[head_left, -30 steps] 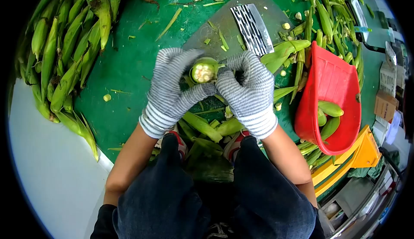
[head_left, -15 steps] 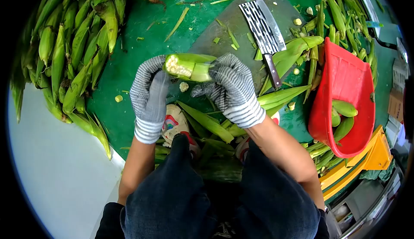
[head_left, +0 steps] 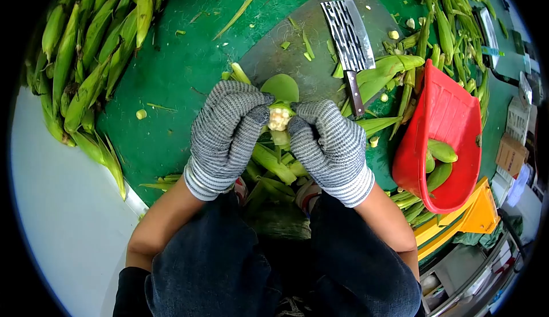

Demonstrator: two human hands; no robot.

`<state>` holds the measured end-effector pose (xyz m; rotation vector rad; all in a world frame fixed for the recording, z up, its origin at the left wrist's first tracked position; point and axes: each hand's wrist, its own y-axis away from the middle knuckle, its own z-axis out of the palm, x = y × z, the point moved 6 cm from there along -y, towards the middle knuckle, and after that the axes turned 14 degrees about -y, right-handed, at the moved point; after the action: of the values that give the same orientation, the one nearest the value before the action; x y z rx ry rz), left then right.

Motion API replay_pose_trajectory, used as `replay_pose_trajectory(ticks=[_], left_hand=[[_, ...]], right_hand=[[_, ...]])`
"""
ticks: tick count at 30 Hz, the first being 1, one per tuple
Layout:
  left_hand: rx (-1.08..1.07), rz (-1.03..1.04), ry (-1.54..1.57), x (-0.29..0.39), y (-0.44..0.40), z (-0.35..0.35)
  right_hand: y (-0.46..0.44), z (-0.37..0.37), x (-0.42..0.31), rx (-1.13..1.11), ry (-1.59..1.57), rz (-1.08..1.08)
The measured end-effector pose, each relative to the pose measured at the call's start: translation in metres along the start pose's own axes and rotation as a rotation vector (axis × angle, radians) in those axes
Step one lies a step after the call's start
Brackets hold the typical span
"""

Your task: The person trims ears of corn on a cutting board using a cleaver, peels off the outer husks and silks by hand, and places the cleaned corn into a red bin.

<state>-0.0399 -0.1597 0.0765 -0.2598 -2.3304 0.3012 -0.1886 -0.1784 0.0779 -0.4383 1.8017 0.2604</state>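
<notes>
Both my hands wear grey-and-white striped knit gloves. Between them is an ear of corn [head_left: 279,119], its pale kernel end facing me and a green husk leaf [head_left: 281,88] standing out beyond it. My left hand [head_left: 230,134] is closed, pinching the husk at the left side of the ear. On the other side, my right hand [head_left: 329,145] pinches the husk with thumb and fingers. A cleaver [head_left: 350,42] with a dark handle lies on the grey cutting board [head_left: 269,48], beside an unpeeled ear [head_left: 380,76]. Loose husks [head_left: 271,165] lie below my hands near my shoes.
A pile of unhusked corn [head_left: 94,48] fills the upper left. At right stands a red scoop-shaped basket [head_left: 412,162] with several green pieces inside, near a yellow frame [head_left: 480,211]. More husks [head_left: 449,25] heap at the upper right. Small cut bits dot the green floor [head_left: 171,88].
The ear has turned from sideways to end-on toward me and come slightly lower. My hands have drawn closer together, and a husk leaf now spreads away from the ear.
</notes>
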Motion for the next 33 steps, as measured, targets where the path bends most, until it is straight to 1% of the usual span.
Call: replay_pose_trajectory(ticks=[1, 2, 3, 5, 6, 8, 9, 11, 12, 13, 14, 15, 16, 17, 18, 19, 20, 22, 23, 24, 25, 28, 29, 30, 32, 33], left_hand=[[0.020, 0.040, -0.074, 0.000, 0.000, 0.000], [0.010, -0.004, -0.082, -0.004, 0.003, 0.002], [-0.001, -0.047, -0.089, -0.008, 0.007, 0.005], [-0.011, -0.122, -0.083, -0.019, 0.012, 0.012], [-0.042, -0.219, 0.022, -0.026, 0.012, 0.013], [-0.120, -0.417, 0.240, -0.035, 0.012, 0.015], [-0.184, -0.545, 0.401, -0.038, 0.014, 0.014], [-0.336, -0.404, 0.314, -0.034, 0.011, 0.011], [-0.413, -0.338, 0.269, -0.030, 0.012, 0.011], [-0.322, -0.236, 0.185, -0.021, 0.004, 0.006], [-0.368, -0.250, 0.188, -0.023, 0.004, 0.005], [-0.416, -0.264, 0.188, -0.028, 0.006, 0.002], [-0.466, -0.281, 0.186, -0.032, 0.009, -0.001], [-0.370, -0.218, 0.179, -0.040, 0.014, -0.001], [-0.360, -0.227, 0.160, -0.044, 0.019, -0.002], [-0.346, -0.230, 0.141, -0.047, 0.020, -0.004], [-0.331, -0.233, 0.122, -0.048, 0.020, -0.007], [-0.290, -0.332, 0.161, -0.049, 0.022, -0.011], [-0.250, -0.393, 0.192, -0.054, 0.024, -0.008], [-0.211, -0.455, 0.225, -0.059, 0.028, -0.007], [-0.251, -0.510, 0.227, -0.065, 0.031, -0.006], [-0.177, -0.500, 0.373, -0.066, 0.027, 0.003], [-0.212, -0.551, 0.350, -0.070, 0.029, 0.006], [-0.201, -0.576, 0.398, -0.068, 0.027, 0.009], [-0.181, -0.629, 0.497, -0.062, 0.024, 0.018], [-0.222, -0.621, 0.451, -0.056, 0.018, 0.020]], right_hand=[[0.001, 0.001, 0.000, 0.010, 0.000, 0.026], [0.001, 0.003, 0.001, 0.022, 0.000, 0.051], [0.000, 0.003, 0.002, 0.066, -0.048, -0.006], [0.007, 0.008, 0.024, 0.098, -0.495, 0.420], [0.013, 0.013, 0.034, 0.115, -0.718, 0.634], [0.018, 0.018, 0.048, 0.086, -0.922, 0.675], [0.020, 0.021, 0.049, 0.056, -0.959, 0.689], [0.022, 0.027, 0.054, -0.017, -0.858, 0.482], [0.023, 0.031, 0.054, -0.061, -0.810, 0.481], [0.022, 0.035, 0.054, -0.107, -0.765, 0.477], [0.020, 0.039, 0.054, -0.152, -0.722, 0.470], [0.016, 0.039, 0.051, -0.171, -0.688, 0.407], [0.014, 0.041, 0.053, -0.188, -0.721, 0.456], [0.012, 0.044, 0.055, -0.206, -0.753, 0.503], [0.012, 0.047, 0.057, -0.227, -0.783, 0.547], [0.010, 0.050, 0.058, -0.241, -0.759, 0.542], [0.008, 0.051, 0.059, -0.227, -0.779, 0.506], [0.003, 0.055, 0.063, -0.198, -0.817, 0.436], [-0.001, 0.053, 0.064, -0.154, -0.790, 0.313], [0.001, 0.057, 0.069, -0.173, -0.977, 0.492], [0.005, 0.058, 0.072, -0.191, -1.158, 0.673], [0.003, 0.050, 0.075, -0.160, -1.148, 0.669], [-0.001, 0.043, 0.075, -0.142, -1.059, 0.567], [-0.003, 0.038, 0.077, -0.124, -0.968, 0.467], [0.001, 0.026, 0.076, -0.126, -0.729, 0.071], [0.003, 0.020, 0.076, -0.114, -0.745, 0.055]])
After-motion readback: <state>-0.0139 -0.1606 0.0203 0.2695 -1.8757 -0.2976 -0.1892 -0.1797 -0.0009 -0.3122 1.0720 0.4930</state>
